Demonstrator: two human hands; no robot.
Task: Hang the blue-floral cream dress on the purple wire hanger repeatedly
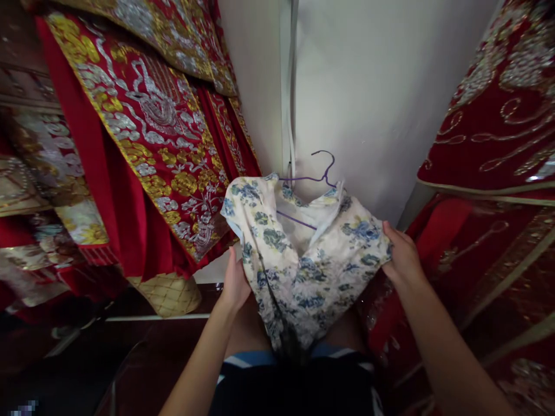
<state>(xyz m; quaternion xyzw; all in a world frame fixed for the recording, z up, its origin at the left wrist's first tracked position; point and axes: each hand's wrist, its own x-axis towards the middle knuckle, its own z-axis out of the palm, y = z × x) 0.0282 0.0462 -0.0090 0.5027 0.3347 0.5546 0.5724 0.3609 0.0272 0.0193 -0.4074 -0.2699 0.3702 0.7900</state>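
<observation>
A white floral blouse [312, 266] with blue and green flowers is spread in front of me, its V-shaped neck turned upward. A thin purple hanger [326, 173] runs through its shoulders, the hook sticking up and the lower bar showing inside the neckline. My right hand [402, 254] pinches the edge of the sleeve on the right, thumb on top. At the other side my left hand [237, 283] holds the blouse below the left sleeve; its thumb points up and its fingers are mostly hidden behind the cloth. The blouse's lower end bunches in dark shadow near my lap.
Red cloths embroidered in gold and silver [151, 133] hang on the left, close to my left hand. More red beaded cloth [489, 115] hangs on the right, near my right arm. Behind the hanger stands a pale wall [359, 81] with a vertical pipe [289, 86].
</observation>
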